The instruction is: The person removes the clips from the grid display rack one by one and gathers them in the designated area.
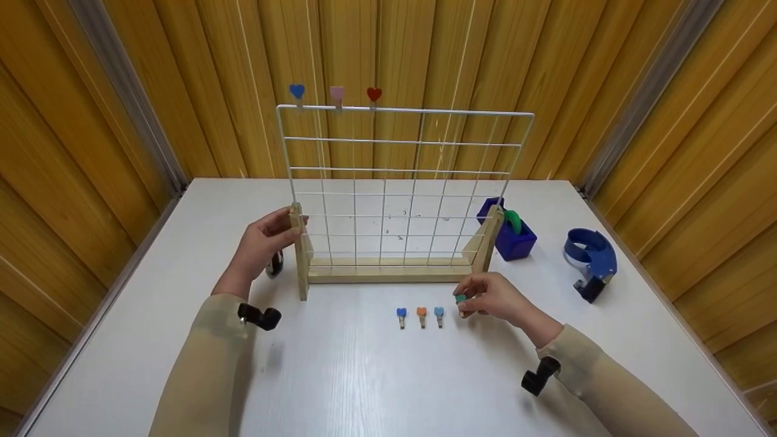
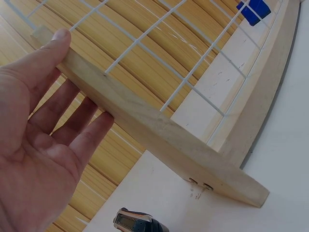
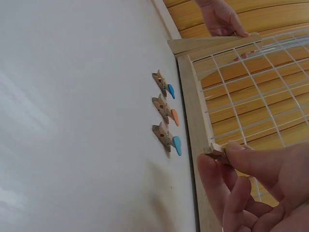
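Note:
My left hand [image 1: 258,240] grips the upper part of the left wooden post [image 1: 301,261] of a stand, thumb on one face and fingers against the other. The stand carries a white wire grid [image 1: 400,195]. In front of its right end, my right hand [image 1: 495,297] pinches a small wooden clothespin [image 1: 461,299] with a green heart between thumb and fingers; the right wrist view shows its wooden end [image 3: 216,152]. Left of that hand, clothespins with a blue [image 1: 401,317], an orange [image 1: 422,317] and a light blue heart [image 1: 439,317] lie in a row on the table.
Blue [image 1: 297,92], pink [image 1: 337,94] and red [image 1: 374,94] heart clothespins stand on the grid's top wire, toward the left. Behind the right post is a blue tape dispenser [image 1: 516,243]; farther right lies another blue dispenser [image 1: 601,258]. A tape measure [image 2: 137,221] sits by the left post.

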### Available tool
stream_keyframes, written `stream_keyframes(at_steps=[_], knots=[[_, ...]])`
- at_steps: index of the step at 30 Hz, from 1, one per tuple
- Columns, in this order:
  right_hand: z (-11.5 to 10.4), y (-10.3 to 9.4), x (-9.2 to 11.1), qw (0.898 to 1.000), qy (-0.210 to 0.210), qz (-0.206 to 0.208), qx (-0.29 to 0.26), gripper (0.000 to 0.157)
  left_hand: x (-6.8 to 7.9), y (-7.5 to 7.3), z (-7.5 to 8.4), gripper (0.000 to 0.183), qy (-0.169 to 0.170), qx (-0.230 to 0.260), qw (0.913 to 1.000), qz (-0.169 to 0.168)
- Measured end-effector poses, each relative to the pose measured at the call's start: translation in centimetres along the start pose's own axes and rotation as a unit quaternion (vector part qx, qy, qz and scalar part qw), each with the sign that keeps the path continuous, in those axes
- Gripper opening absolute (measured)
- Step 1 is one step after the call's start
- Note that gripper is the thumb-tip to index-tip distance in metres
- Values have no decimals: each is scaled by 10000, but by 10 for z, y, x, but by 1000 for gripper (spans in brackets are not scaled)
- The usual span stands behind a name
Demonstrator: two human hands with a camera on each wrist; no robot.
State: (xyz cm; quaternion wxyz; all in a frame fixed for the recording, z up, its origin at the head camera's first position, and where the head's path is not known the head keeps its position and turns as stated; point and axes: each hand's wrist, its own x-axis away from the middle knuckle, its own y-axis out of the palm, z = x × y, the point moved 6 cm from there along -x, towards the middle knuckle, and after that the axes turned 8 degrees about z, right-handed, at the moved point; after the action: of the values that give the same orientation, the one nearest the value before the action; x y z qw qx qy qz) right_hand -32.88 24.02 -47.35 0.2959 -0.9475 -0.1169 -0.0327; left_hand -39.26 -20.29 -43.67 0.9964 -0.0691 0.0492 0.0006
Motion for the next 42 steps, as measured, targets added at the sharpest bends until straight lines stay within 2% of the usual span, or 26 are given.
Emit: stream_keyframes(at_steps=[10, 17, 22, 28, 39, 42], knots=[[17, 13, -4, 9991, 261, 183, 280, 21, -1, 0, 0, 60, -56, 0, 10000, 1], [14, 16, -4, 9983, -29, 312, 483, 20, 0, 0, -1, 62, 180, 62, 9998, 50], [16, 17, -4, 9962, 288, 314, 760, 20, -1, 0, -2, 63, 115, -40, 9999, 63], [15, 19, -5, 9941, 388, 259, 975, 20, -3, 0, -2, 63, 0, -94, 9999, 39], [7, 8, 0, 9929, 428, 271, 1080, 23, -2, 1, -1, 63, 29, -46, 10000, 51], [0, 2, 1, 9937, 259, 242, 1059, 26, -1, 1, 0, 63, 87, 2, 10000, 36]])
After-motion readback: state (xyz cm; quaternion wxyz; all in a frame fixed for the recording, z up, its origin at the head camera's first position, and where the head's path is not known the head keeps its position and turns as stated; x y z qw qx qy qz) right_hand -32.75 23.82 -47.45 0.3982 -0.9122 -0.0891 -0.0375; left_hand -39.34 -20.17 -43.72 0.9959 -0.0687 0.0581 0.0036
